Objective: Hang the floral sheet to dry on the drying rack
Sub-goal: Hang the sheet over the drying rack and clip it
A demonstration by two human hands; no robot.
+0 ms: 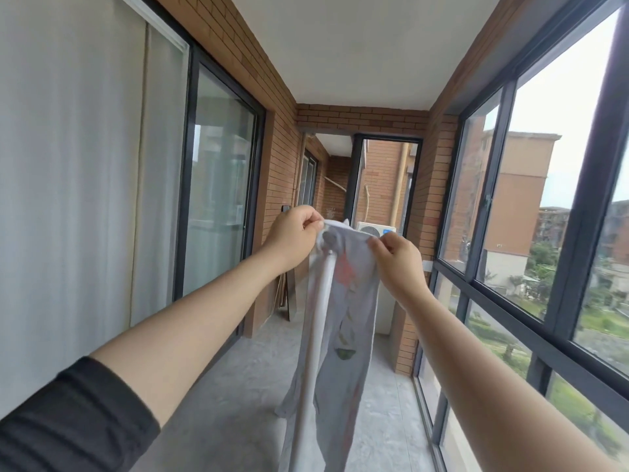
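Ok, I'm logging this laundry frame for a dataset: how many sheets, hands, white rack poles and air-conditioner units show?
1 floral sheet
2 hands pinching its top edge: left hand, right hand
1 white rack pole
1 air-conditioner unit
Total: 5

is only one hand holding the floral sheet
No, the left hand and the right hand both pinch the top edge of the floral sheet, which hangs over the white drying rack pole.
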